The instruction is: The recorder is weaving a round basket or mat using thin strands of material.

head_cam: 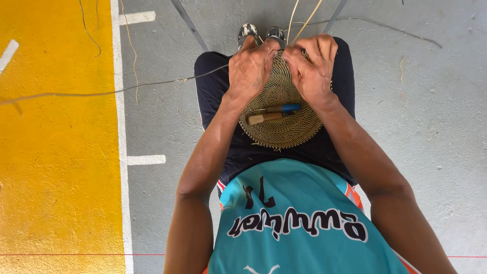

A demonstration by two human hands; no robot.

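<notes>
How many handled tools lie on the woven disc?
2: a blue-handled tool and a wooden-handled tool, side by side on the woven disc below both hands; others may be hidden under them.

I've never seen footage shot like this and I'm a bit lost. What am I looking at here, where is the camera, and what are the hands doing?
The one picture comes from a camera worn on a person's head, looking straight down, so you see their own arms, teal shirt and lap from above. No machine is involved, just two bare hands.

On the lap lies a round, flat woven disc of tan fibre. The left hand and the right hand both grip its far edge, where long pale straw strands rise away. Two small stick-shaped tools rest on the disc: one with a blue handle, one wood-coloured.

Below is a grey concrete floor with a yellow painted band and white lines.
</notes>
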